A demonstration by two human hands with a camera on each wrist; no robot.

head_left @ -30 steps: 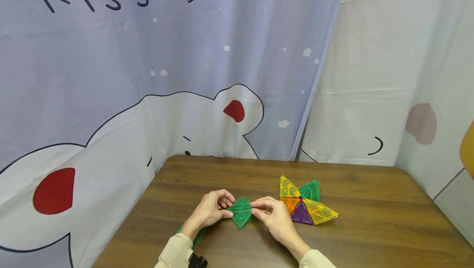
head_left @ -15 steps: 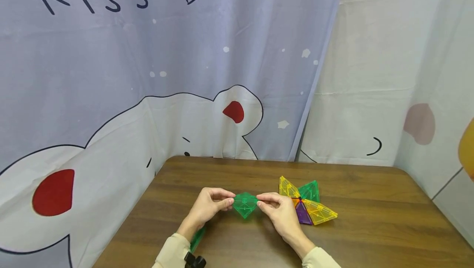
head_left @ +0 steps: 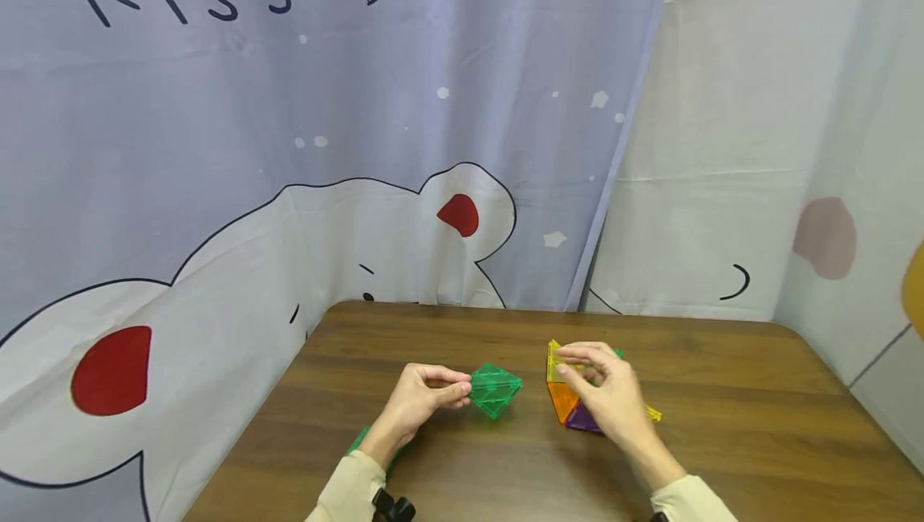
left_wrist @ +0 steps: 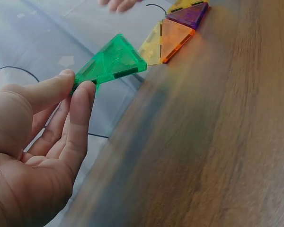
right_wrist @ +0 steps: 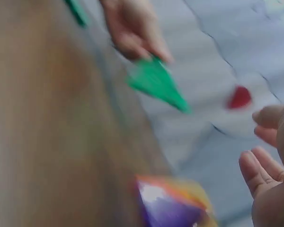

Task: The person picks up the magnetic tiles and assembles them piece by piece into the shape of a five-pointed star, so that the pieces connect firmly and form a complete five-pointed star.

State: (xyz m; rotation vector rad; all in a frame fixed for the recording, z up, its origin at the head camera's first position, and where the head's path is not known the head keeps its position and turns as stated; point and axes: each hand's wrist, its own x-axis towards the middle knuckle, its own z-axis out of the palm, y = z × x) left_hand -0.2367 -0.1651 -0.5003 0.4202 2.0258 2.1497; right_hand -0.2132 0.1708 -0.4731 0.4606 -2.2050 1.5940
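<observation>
My left hand (head_left: pixel 417 406) pinches a corner of green transparent magnetic tiles (head_left: pixel 494 390), held up off the table. In the left wrist view the green tiles (left_wrist: pixel 111 59) look triangular, gripped between thumb and fingertips. My right hand (head_left: pixel 609 398) hovers over a group of joined triangular tiles with its fingers loosely bent and nothing between them. Of that group I see an orange tile (head_left: pixel 561 402), a purple tile (head_left: pixel 581 419) and a yellow tile (head_left: pixel 553 363); the right hand covers much of the rest. The right wrist view is blurred.
Another green piece (head_left: pixel 358 440) lies on the brown wooden table (head_left: pixel 462 474), partly hidden under my left forearm. A printed curtain (head_left: pixel 375 241) hangs behind the table's far edge.
Both hands held the green tiles before; my right hand has let go and moved right, over the coloured group. The left hand has lifted the green tiles and shifted them slightly right.
</observation>
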